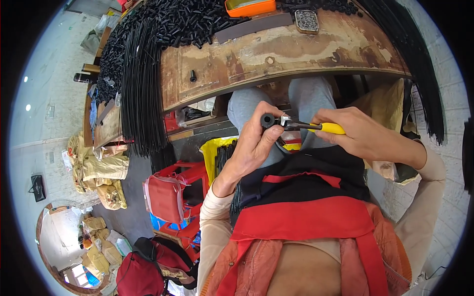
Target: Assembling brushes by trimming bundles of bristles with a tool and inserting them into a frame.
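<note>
Above my lap, my left hand [253,144] is closed around a short black tube-shaped part [267,120], its round open end facing up. My right hand [354,127] grips pliers with a yellow handle [332,128]. Their dark metal jaws point left and meet the side of the black part. A small white piece [285,120] shows at the tips of the jaws; whether it belongs to the black part I cannot tell. Beyond my hands, a single black part [193,76] of similar shape stands on the worn wooden table [237,66].
A big heap of small black parts [168,29] covers the table's far left. Long black rods [140,89] hang over its edge, with more rods [419,64] at right. An orange box [250,8] and a small tin [306,21] stand at the back. Red stools [173,192] are left.
</note>
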Action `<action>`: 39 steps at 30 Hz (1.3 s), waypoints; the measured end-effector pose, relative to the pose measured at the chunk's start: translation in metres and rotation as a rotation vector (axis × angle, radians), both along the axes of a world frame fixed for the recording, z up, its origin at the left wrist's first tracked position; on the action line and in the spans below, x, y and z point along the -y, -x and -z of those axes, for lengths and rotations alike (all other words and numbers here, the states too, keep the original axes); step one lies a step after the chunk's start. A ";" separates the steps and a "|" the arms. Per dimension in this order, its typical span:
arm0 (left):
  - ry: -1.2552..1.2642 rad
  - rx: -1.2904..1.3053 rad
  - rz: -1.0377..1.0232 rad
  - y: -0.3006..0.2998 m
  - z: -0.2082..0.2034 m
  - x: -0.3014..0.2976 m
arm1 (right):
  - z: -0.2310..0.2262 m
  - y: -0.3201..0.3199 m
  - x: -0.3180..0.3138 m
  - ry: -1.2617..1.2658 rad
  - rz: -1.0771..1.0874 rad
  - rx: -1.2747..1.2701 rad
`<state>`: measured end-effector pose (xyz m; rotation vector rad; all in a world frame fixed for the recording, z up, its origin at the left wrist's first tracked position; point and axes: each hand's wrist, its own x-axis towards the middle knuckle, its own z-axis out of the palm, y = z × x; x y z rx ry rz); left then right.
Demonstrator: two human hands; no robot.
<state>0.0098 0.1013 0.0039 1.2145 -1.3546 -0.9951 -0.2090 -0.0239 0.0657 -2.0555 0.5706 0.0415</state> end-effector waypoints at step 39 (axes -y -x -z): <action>0.127 -0.349 -0.154 -0.026 0.011 0.042 | 0.090 -0.067 0.244 0.752 0.348 0.056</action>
